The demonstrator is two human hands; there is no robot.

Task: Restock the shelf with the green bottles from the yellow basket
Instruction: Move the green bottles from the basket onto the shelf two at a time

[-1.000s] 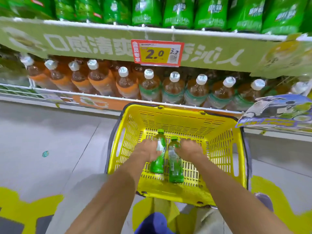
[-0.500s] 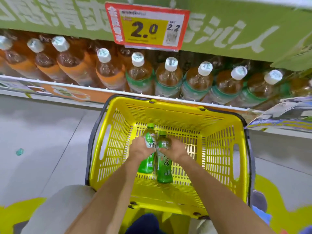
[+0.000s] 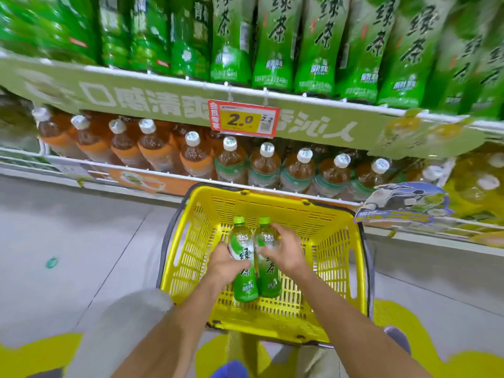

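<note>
Head view: we should lift both bottles straight up, clear of the yellow slotted plastic basket (image 3: 338,257) wall. Inside the basket, left hand (image 3: 227,264) wraps the left green-capped plastic tea bottle (image 3: 243,264); right hand (image 3: 283,253) wraps its twin (image 3: 268,278). Green-bottle shelf (image 3: 174,80) sits above the basket.

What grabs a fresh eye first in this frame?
The yellow basket at centre, on the floor against the shelf, with the left hand and right hand each gripping a green bottle side by side inside it. Next, the red and yellow price tag reading 2.0 on the shelf edge above, under a row of green tea bottles.
</note>
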